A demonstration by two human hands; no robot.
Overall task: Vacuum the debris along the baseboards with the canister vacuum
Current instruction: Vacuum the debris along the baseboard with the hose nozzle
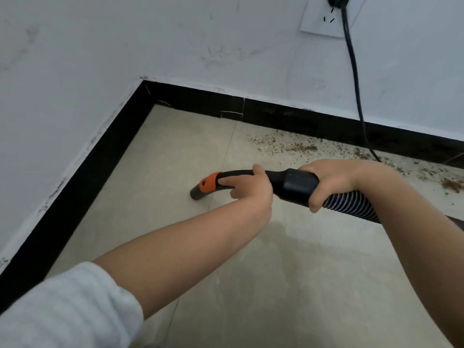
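Floor (251, 272) debris (288, 145) beside baseboard (288, 116); hands grip nozzle (288, 183).

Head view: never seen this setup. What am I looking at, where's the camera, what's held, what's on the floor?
There is no machine arm here, only a person's two bare hands. The one picture comes from a camera worn on the person's head, looking forward and down into a room corner.

The left hand grips the black vacuum handle near its orange collar. The right hand grips the dark cuff where the ribbed hose begins. The nozzle tip points down at the pale tile floor.

Brown debris lies along the black baseboard to the right, not under the nozzle. A black cord hangs from a wall outlet.
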